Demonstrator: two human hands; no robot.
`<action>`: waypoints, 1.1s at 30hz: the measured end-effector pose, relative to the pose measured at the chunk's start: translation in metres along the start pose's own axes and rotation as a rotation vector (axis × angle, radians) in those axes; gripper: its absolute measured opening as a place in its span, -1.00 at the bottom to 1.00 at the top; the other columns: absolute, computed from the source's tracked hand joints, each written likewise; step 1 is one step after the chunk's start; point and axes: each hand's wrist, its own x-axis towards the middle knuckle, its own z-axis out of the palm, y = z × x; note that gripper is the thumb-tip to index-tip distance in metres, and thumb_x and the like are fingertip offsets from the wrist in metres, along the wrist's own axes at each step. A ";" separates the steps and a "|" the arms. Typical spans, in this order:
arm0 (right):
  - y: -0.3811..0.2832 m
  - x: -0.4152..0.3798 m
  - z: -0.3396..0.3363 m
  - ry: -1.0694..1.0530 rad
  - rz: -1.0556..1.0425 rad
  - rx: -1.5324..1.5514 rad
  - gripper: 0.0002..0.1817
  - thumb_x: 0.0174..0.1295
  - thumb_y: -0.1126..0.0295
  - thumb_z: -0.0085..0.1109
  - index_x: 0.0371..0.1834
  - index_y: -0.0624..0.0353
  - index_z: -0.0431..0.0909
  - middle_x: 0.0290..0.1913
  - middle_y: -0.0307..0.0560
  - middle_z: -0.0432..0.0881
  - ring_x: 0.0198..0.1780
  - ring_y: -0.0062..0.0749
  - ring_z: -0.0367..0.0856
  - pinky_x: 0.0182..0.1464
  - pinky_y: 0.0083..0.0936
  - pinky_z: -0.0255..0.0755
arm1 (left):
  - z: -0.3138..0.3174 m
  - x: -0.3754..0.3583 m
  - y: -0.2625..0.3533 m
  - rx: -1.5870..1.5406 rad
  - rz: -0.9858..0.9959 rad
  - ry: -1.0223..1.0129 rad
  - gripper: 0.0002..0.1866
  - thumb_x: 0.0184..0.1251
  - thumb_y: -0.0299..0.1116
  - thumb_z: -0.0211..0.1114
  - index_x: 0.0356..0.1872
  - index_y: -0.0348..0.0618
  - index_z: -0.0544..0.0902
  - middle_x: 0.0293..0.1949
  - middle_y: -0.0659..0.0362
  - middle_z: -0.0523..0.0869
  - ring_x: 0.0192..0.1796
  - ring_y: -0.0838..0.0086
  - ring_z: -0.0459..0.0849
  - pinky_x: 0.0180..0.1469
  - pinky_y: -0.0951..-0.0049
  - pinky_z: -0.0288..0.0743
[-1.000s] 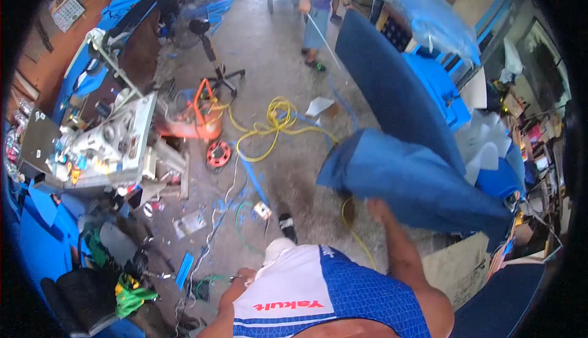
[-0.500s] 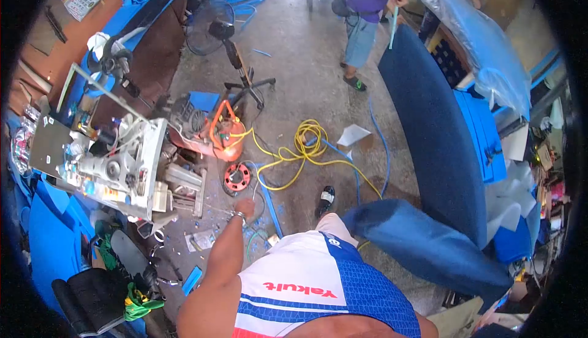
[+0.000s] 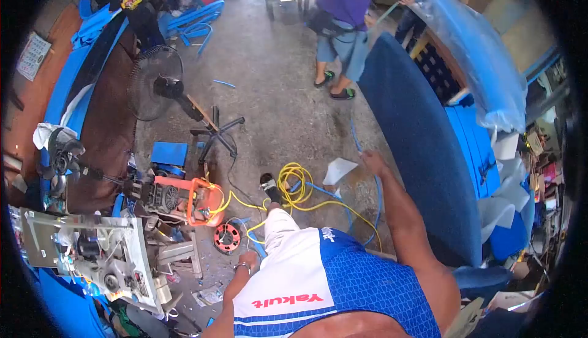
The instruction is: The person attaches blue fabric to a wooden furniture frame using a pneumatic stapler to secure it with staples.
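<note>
My left hand (image 3: 247,259), with a band at the wrist, hangs low beside my left side. It is near a red cable reel (image 3: 227,238) on the floor; its fingers are too small and blurred to read. My right hand (image 3: 372,162) reaches forward over the floor. In this view it overlaps a thin blue hose (image 3: 378,200), but I cannot make out whether it touches it. A coiled yellow hose (image 3: 295,182) lies between my hands, with a white scrap (image 3: 339,170) close by. One shoe (image 3: 268,185) shows in front of me.
A large dark-blue padded panel (image 3: 422,148) stands along the right. To the left are a sewing machine table (image 3: 131,255), an orange compressor (image 3: 199,200) and a pedestal fan (image 3: 211,131). Ahead, a person in purple (image 3: 345,1) stands by plastic-wrapped blue material (image 3: 471,56).
I have stepped forward, and my right arm has come into view, stretched ahead. The dark-blue piece at lower right has dropped mostly behind my arm. The person in purple has shifted left in view.
</note>
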 end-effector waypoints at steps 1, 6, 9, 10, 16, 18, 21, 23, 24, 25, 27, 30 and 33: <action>-0.025 0.023 -0.003 -0.029 0.028 0.016 -0.38 0.46 -0.10 0.00 0.05 0.33 0.67 -0.04 0.24 0.76 0.03 -0.04 0.72 0.09 -0.11 0.49 | -0.015 0.014 -0.006 -0.051 -0.014 -0.018 -0.64 0.46 -0.17 0.05 -0.02 -0.05 0.78 -0.07 -0.02 0.82 0.07 0.10 0.77 0.05 0.01 0.64; -0.062 0.118 0.026 -0.165 0.262 0.234 -0.41 0.45 -0.13 0.07 0.06 0.24 0.71 -0.12 0.03 0.77 -0.04 -0.32 0.70 0.02 -0.19 0.53 | -0.147 0.101 -0.076 -0.080 0.022 -0.038 -0.61 0.47 -0.09 0.08 0.01 -0.08 0.76 -0.03 -0.04 0.80 0.10 0.08 0.76 0.09 0.02 0.62; 0.065 0.149 0.112 -0.342 0.346 -0.339 -0.41 0.32 -0.15 0.14 0.08 0.14 0.72 -0.03 0.05 0.79 -0.11 -0.12 0.74 -0.02 -0.08 0.57 | -0.275 0.187 -0.103 -0.013 0.135 -0.027 -0.58 0.47 -0.05 0.09 0.02 -0.09 0.76 0.00 -0.04 0.80 0.12 0.08 0.75 0.11 0.02 0.61; 0.011 0.122 0.094 -0.432 0.413 -0.341 -0.39 0.34 -0.18 0.06 0.11 0.12 0.71 0.15 0.11 0.72 0.05 0.03 0.72 0.09 -0.06 0.56 | -0.317 0.220 -0.110 0.008 0.174 -0.015 -0.57 0.48 -0.03 0.09 0.03 -0.09 0.76 0.01 -0.05 0.80 0.12 0.07 0.75 0.12 0.02 0.60; -0.057 0.057 0.160 -0.397 0.772 0.100 -0.41 0.31 -0.12 0.21 0.13 0.17 0.70 0.10 0.10 0.74 0.09 -0.14 0.70 0.19 -0.17 0.52 | -0.557 0.369 -0.076 -0.049 0.410 0.068 -0.51 0.48 0.06 0.12 0.06 -0.12 0.74 0.06 -0.06 0.78 0.16 0.05 0.73 0.17 0.04 0.58; -0.049 0.054 0.191 -0.500 0.841 0.187 -0.46 0.32 -0.06 0.26 0.06 0.21 0.72 0.01 0.06 0.77 -0.03 -0.19 0.72 0.13 -0.15 0.55 | -0.624 0.380 -0.030 -0.162 0.453 0.053 -0.49 0.47 0.07 0.15 0.13 -0.14 0.70 0.10 -0.07 0.76 0.19 0.06 0.71 0.20 0.07 0.56; -0.054 0.089 0.203 -0.601 0.844 0.199 -0.48 0.33 -0.07 0.21 0.02 0.19 0.73 -0.03 0.07 0.77 -0.05 -0.16 0.72 0.09 -0.14 0.55 | -0.690 0.394 0.045 -0.384 0.426 -0.032 -0.39 0.44 0.08 0.23 0.29 -0.19 0.58 0.21 -0.11 0.70 0.26 0.09 0.67 0.26 0.15 0.53; -0.051 0.137 0.208 -0.634 0.803 0.183 -0.48 0.35 -0.08 0.18 0.00 0.17 0.74 -0.06 0.08 0.77 -0.07 -0.14 0.72 0.06 -0.13 0.55 | -0.722 0.421 0.073 -0.378 0.489 -0.030 -0.34 0.42 0.08 0.26 0.34 -0.21 0.54 0.24 -0.12 0.68 0.29 0.10 0.66 0.28 0.19 0.52; -0.049 0.164 0.210 -0.640 0.780 0.178 -0.49 0.35 -0.09 0.16 -0.02 0.17 0.74 -0.08 0.08 0.77 -0.08 -0.13 0.72 0.05 -0.13 0.55 | -0.736 0.440 0.083 -0.342 0.547 -0.012 -0.34 0.42 0.07 0.27 0.34 -0.23 0.54 0.24 -0.12 0.68 0.28 0.10 0.66 0.29 0.19 0.51; -0.046 0.198 0.211 -0.644 0.751 0.165 -0.49 0.36 -0.09 0.15 -0.03 0.16 0.75 -0.09 0.08 0.77 -0.09 -0.12 0.72 0.03 -0.12 0.55 | -0.752 0.458 0.089 -0.299 0.603 0.004 -0.35 0.42 0.06 0.28 0.33 -0.24 0.55 0.23 -0.12 0.68 0.28 0.09 0.66 0.29 0.20 0.51; -0.038 0.271 0.210 -0.641 0.687 0.145 -0.49 0.37 -0.10 0.12 -0.06 0.14 0.76 -0.12 0.09 0.77 -0.10 -0.09 0.72 0.00 -0.11 0.55 | -0.791 0.495 0.091 -0.283 0.540 0.029 -0.36 0.41 0.05 0.29 0.30 -0.25 0.58 0.18 -0.09 0.73 0.27 0.10 0.68 0.27 0.21 0.53; -0.013 0.393 0.209 -0.619 0.557 0.081 -0.48 0.39 -0.11 0.07 -0.10 0.12 0.77 -0.16 0.10 0.77 -0.13 -0.06 0.72 -0.04 -0.10 0.55 | -0.833 0.559 0.062 -0.234 0.383 0.066 -0.43 0.40 0.01 0.30 0.22 -0.26 0.63 0.06 -0.07 0.79 0.15 0.12 0.74 0.17 0.20 0.58; 0.050 0.521 0.238 -0.529 0.246 0.084 -0.47 0.41 -0.12 0.02 -0.14 0.10 0.78 -0.20 0.11 0.77 -0.16 -0.03 0.72 -0.09 -0.08 0.55 | -0.830 0.653 -0.026 0.374 0.679 0.509 -0.47 0.41 0.07 0.25 0.23 -0.05 0.69 0.21 0.01 0.72 0.16 0.09 0.71 0.24 0.11 0.57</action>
